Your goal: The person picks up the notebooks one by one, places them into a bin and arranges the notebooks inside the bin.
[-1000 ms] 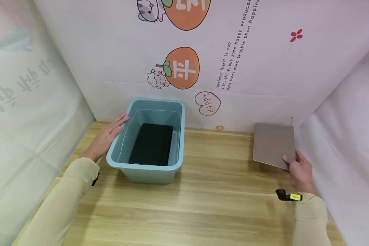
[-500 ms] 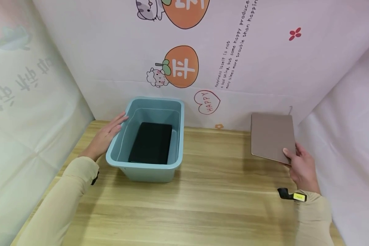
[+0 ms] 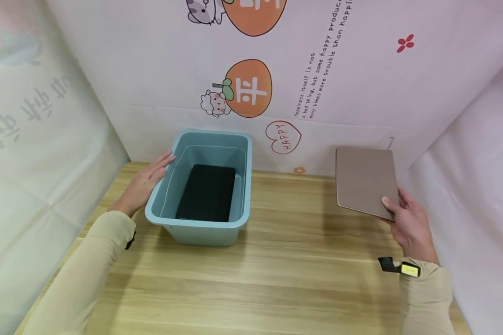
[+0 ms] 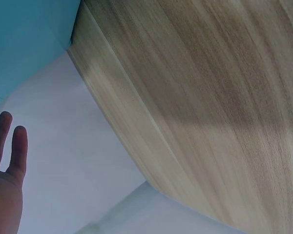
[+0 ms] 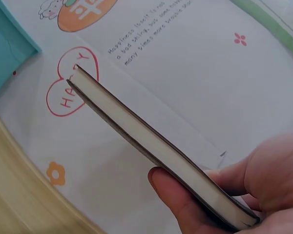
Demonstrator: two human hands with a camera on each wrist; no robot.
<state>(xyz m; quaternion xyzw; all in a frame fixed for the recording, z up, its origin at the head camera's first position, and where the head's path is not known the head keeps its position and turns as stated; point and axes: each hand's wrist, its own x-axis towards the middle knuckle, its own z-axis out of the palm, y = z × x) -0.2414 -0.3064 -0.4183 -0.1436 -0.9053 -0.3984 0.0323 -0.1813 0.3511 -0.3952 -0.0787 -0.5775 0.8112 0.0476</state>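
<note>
My right hand (image 3: 412, 228) pinches a brown-covered notebook (image 3: 364, 181) by its near right corner, thumb on top and fingers beneath. The notebook is raised over the table at the back right, casting a shadow below it. Its cream page edges (image 5: 136, 129) show between dark covers in the right wrist view. My left hand (image 3: 142, 186) lies with extended fingers against the left rim of a blue plastic bin (image 3: 205, 236). Inside the bin rests a flat black rectangular item (image 3: 207, 193), leaning slightly; its kind is unclear. In the left wrist view only two fingers (image 4: 18, 151) and part of the palm appear.
The wood-grain table (image 3: 276, 279) extends across the front. A printed white sheet (image 3: 339, 83) forms the back wall close behind the bin, and plain white sheets (image 3: 478, 177) hang at both sides.
The notebook has risen from near the tabletop at the back right and shifted a little left, carried by my right hand. My left hand and the bin have stayed in place.
</note>
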